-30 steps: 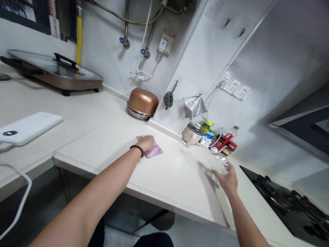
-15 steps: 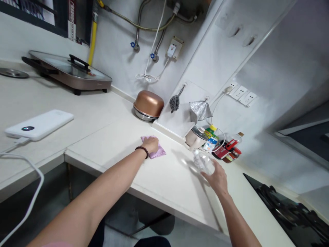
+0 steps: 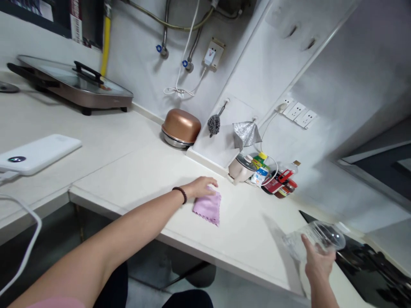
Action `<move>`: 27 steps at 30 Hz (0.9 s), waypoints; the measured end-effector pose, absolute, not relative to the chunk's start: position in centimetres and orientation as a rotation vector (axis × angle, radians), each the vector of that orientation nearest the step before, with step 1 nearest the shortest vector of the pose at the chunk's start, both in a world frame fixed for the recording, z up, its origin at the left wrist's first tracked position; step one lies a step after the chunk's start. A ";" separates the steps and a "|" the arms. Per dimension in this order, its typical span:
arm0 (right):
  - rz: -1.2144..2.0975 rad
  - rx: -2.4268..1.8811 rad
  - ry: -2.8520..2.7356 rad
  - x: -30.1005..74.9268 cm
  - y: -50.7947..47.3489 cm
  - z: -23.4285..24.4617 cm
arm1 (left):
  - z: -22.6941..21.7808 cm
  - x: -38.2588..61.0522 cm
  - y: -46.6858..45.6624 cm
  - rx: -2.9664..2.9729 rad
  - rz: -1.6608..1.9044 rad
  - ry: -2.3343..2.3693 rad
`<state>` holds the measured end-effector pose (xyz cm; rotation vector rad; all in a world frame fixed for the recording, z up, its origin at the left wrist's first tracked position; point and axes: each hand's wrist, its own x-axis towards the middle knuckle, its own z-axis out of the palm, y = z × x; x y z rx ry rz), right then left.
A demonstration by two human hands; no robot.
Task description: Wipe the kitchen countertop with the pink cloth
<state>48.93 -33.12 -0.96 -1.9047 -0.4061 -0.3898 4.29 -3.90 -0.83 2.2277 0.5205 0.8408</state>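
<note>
My left hand [image 3: 201, 187], with a dark braided bracelet at the wrist, grips the upper edge of a pink cleaning cloth [image 3: 208, 208]. The cloth lies folded on the white countertop [image 3: 247, 239], its scalloped edge toward me. Over at the right, my right hand [image 3: 317, 259] is wrapped round a clear plastic bottle [image 3: 316, 237]. This bottle is tilted on its side in the air, its white cap pointing right toward the stove. It looks empty, and its left end is blurred.
A copper-coloured bowl [image 3: 182, 124] sits by the wall corner. Behind stand a small lidded pot [image 3: 240, 168], sauce bottles [image 3: 282, 184] and packets. At left are an electric griddle [image 3: 86, 94] and a white power bank [image 3: 41, 153] with cable. A black stove [image 3: 362, 273] lies right.
My right hand has carried the bottle rightward, from near the small pot to beside the stove, and tipped it over. My left hand and the cloth have shifted slightly right and nearer.
</note>
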 end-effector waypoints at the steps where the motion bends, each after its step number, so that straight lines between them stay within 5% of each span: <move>1: -0.397 -1.951 -0.396 49.1 -33.9 -1.2 | -0.6 4.0 -3.5 2.187 0.943 0.611; 8: -0.596 -1.891 -0.105 47.0 -38.9 -5.3 | 1.0 2.4 -1.9 1.893 1.285 1.251; 16: -0.101 -1.747 -1.451 27.1 -23.6 -1.4 | 1.1 1.9 -1.0 1.679 1.329 1.360; 20: 0.127 -1.801 -1.977 18.9 -16.0 -3.0 | 1.1 1.7 -1.0 1.705 1.298 1.355; 27: 0.111 -2.123 -2.138 23.3 -6.7 -5.1 | 1.0 2.6 -1.7 1.783 1.266 1.272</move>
